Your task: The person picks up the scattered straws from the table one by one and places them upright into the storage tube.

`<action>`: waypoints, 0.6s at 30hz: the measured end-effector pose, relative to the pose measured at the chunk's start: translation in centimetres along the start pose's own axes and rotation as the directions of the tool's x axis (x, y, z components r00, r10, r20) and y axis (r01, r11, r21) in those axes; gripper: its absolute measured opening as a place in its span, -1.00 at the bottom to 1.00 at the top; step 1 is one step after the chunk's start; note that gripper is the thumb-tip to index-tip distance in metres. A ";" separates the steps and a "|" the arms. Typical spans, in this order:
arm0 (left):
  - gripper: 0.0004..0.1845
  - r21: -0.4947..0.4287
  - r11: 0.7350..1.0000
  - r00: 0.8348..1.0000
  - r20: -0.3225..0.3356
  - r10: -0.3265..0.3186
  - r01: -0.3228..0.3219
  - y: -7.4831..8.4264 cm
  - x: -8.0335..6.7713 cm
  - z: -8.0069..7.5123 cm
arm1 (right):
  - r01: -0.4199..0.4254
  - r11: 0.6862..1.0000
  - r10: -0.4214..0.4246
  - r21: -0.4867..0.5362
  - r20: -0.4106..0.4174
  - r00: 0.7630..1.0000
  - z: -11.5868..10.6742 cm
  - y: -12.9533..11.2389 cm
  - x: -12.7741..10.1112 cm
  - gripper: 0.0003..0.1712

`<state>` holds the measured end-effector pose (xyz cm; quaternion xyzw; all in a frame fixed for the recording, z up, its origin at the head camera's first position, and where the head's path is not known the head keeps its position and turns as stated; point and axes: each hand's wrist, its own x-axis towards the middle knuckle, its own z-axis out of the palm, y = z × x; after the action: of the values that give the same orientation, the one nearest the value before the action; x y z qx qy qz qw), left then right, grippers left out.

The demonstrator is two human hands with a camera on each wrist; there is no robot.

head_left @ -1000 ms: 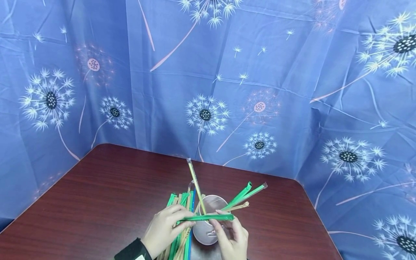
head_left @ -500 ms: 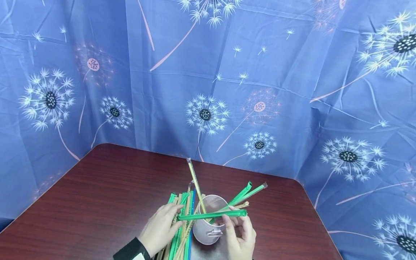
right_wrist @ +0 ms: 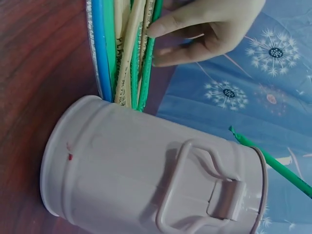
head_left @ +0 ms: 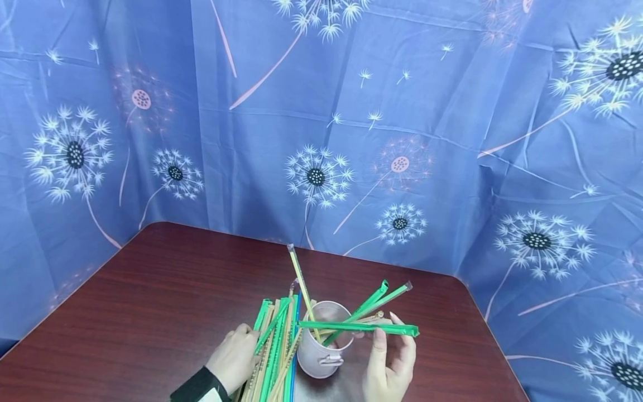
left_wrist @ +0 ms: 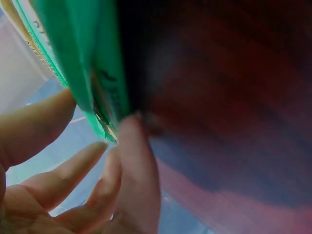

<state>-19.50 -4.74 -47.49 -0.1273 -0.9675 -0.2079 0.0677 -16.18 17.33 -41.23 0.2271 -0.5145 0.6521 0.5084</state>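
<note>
A pale metal cup with a handle stands on the dark wooden table with several wrapped straws leaning in it. My right hand pinches a green wrapped straw and holds it level above the cup's mouth. The right wrist view shows the cup from close by, with that straw beyond its rim. Left of the cup lies a pile of green, tan and blue wrapped straws. My left hand pinches one green straw of that pile at its near end. The left wrist view is blurred, showing fingers against green straws.
Blue cloth printed with dandelions closes in the table at the back and on both sides. The table's rounded far right corner lies close to the cup.
My left hand let go of the level green straw and dropped back to the pile, where one green straw now lies askew. My right hand carried its straw to the right, over the cup.
</note>
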 end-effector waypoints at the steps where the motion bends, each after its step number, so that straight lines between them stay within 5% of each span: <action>1: -0.59 0.003 1.000 1.000 -0.002 0.001 -0.001 0.0 0.0 0.0 | 0.005 1.000 -0.005 0.006 -0.008 1.000 0.0 0.0 0.1 -0.61; 12: -0.90 -0.080 0.997 1.000 0.011 -0.010 0.011 -0.7 0.3 0.3 | 0.038 0.999 -0.036 0.022 -0.097 0.995 -0.7 0.1 0.9 -0.64; 18: -0.80 -0.112 0.994 1.000 0.003 -0.007 0.007 -1.0 0.3 0.3 | -0.021 0.999 0.018 -0.031 -0.073 0.997 -1.0 0.6 0.4 -0.63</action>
<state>-20.07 -5.43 -48.07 -0.1279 -0.9548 -0.2619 0.0587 -16.68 18.48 -41.54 0.1902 -0.5082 0.6567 0.5238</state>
